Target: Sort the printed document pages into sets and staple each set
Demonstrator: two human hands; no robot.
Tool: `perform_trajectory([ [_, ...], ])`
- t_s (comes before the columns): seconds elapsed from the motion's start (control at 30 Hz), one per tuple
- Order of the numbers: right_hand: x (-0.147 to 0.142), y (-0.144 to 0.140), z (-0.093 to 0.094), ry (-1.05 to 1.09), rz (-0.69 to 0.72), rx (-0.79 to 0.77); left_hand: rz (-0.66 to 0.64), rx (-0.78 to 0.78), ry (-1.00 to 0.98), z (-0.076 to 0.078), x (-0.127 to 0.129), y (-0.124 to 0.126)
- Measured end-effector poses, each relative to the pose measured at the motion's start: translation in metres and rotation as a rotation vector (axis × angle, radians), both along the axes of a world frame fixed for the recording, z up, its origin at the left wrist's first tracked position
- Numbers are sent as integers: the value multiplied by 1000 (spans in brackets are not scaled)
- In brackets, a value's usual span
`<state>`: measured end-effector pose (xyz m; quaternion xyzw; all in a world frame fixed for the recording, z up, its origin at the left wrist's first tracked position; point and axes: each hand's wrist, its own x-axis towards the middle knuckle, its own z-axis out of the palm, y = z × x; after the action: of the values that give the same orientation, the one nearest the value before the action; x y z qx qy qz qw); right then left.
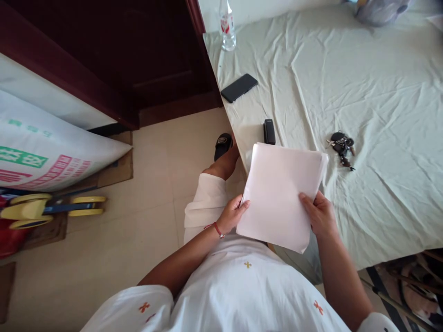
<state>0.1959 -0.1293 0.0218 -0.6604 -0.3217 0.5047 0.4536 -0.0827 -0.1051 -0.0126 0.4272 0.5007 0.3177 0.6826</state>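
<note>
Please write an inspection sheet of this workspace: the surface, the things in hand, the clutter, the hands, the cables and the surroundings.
Surface: wrinkled pale green sheet covering a flat surface, seen from above.
Things in hand: stack of white paper sheets, held over the near edge of the surface, tilted.
Clutter: black smartphone lying flat; small black stapler-like object; bunch of dark keys; clear plastic bottle with red label at the far corner; grey rounded object, partly cut off.
Hands: left hand grips the stack's left edge; right hand grips its right edge.
Cables: nothing seen.
Surroundings: beige tiled floor; dark red wooden door; large white printed sack; yellow wheeled toy.
</note>
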Motion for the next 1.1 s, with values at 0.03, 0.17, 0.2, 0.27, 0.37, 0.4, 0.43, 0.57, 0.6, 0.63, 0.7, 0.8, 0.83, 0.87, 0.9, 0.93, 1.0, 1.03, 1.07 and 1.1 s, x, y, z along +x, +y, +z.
perform_trajectory([
  [0.03, 1, -1, 3, 23, 23, -6, 2, -12, -29, 3, -1, 3],
  [0.17, 4, -5, 8, 104, 88, -52, 65, -27, -222, 22, 2, 25],
  [0.2, 5, -5, 7, 108, 119, -63, 89, -47, -260, 27, 5, 32],
  [0.27, 9, -1, 5, 57, 181, -61, 139, -119, -304, 35, 12, 44],
  [0.37, 16, 15, 10, -295, 115, 72, 166, -173, -307, 43, 23, 56],
  [0.4, 18, 22, 16, -478, 49, 153, 164, -175, -305, 45, 27, 57],
  [0.43, 18, 30, 25, -659, -26, 259, 159, -175, -305, 46, 30, 58],
  [0.57, -1, 67, 71, -1068, 161, 634, 151, -177, -326, 48, 39, 55],
  [0.6, -9, 77, 81, -1111, 251, 680, 161, -170, -331, 49, 41, 54],
  [0.63, -18, 86, 89, -1140, 338, 707, 175, -161, -336, 50, 42, 53],
  [0.7, -33, 104, 97, -1175, 450, 719, 194, -153, -343, 51, 43, 51],
  [0.8, -48, 121, 96, -1198, 563, 667, 206, -163, -361, 53, 44, 51],
  [0.83, -51, 124, 94, -1196, 609, 638, 208, -169, -367, 54, 44, 51],
  [0.87, -52, 125, 93, -1189, 655, 610, 211, -172, -374, 54, 44, 51],
  [0.9, -53, 125, 92, -1181, 694, 587, 215, -171, -379, 54, 44, 51],
  [0.93, -54, 125, 91, -1173, 724, 567, 217, -168, -381, 54, 44, 51],
  [1.0, -54, 123, 92, -1164, 754, 534, 216, -162, -381, 54, 44, 52],
  [1.03, -54, 123, 92, -1162, 764, 516, 210, -161, -378, 54, 45, 53],
  [1.07, -54, 122, 93, -1158, 776, 499, 201, -161, -374, 54, 45, 53],
  [1.1, -54, 122, 94, -1153, 785, 485, 191, -161, -370, 53, 46, 54],
])
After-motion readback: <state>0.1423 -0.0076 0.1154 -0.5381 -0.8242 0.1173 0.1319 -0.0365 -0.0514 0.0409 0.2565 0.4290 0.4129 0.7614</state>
